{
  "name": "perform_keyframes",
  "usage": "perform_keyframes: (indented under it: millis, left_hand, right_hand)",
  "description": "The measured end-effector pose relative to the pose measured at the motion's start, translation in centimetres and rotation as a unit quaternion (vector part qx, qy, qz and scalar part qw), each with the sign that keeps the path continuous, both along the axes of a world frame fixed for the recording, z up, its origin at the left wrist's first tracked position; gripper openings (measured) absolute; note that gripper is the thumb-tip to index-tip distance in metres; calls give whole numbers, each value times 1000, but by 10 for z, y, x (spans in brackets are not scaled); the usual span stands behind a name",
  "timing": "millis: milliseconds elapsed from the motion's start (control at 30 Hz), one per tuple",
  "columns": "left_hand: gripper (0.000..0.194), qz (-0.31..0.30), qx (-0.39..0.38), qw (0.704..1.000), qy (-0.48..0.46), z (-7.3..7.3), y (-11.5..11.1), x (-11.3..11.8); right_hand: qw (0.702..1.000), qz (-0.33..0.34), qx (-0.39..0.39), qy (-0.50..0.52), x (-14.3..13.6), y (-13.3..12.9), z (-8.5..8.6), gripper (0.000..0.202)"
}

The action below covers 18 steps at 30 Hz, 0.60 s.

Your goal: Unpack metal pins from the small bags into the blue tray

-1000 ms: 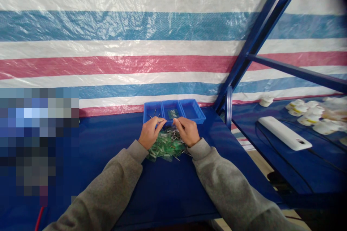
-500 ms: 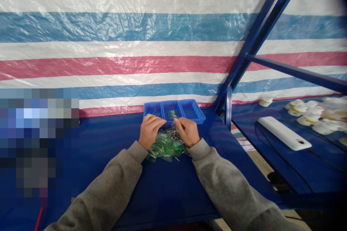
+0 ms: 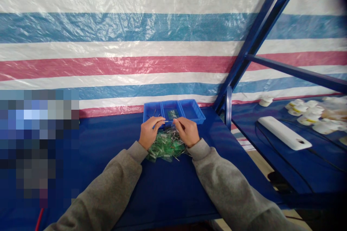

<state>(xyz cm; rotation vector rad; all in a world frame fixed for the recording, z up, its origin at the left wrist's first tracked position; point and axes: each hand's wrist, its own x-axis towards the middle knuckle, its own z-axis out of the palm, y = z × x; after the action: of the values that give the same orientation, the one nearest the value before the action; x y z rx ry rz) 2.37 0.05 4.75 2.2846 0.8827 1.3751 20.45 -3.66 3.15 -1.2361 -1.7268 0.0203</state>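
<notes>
My left hand (image 3: 149,130) is closed in a pinch over the far side of a pile of small green plastic pieces (image 3: 162,148). A short, thin, light-coloured stick-like piece (image 3: 167,121) juts from its fingertips toward the right. Facing it, my right hand (image 3: 187,131) is also pinched, with fingertips near the piece's other end; what it holds is too small to make out. Between the hands, thin metal pins (image 3: 175,135) lie mixed into the pile. Just beyond stands a blue three-compartment tray (image 3: 202,117). Its middle section holds a few greenish clear pieces (image 3: 172,114), its left one some thin pins (image 3: 155,111).
The blue table (image 3: 162,195) reaches a striped plastic sheet (image 3: 135,50) at the back. A blue metal frame (image 3: 244,56) rises on the right. Beyond it, a second table carries a white device (image 3: 284,133), cables and several white round parts (image 3: 309,117).
My left fingers have lowered slightly and straightened, and the thin piece now shows more clearly between the hands. My right hand has barely moved.
</notes>
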Motion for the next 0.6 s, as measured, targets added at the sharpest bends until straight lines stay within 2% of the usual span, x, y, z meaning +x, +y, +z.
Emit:
perform_keyframes:
  millis: [133, 400, 500, 600]
  left_hand:
    - [20, -2, -38, 999, 0, -2, 1, 0]
    - [21, -20, -60, 998, 17, -1, -2, 1]
    - [20, -11, -45, 999, 16, 1, -3, 1]
    - [17, 8, 4, 1000, 27, 2, -2, 1]
  right_hand:
    - [1000, 22, 2, 6, -1, -1, 2, 24]
    - [998, 65, -10, -21, -2, 0, 1, 23]
    - [998, 64, -6, -19, -2, -1, 0, 23]
    - [999, 49, 4, -2, -3, -1, 1, 23]
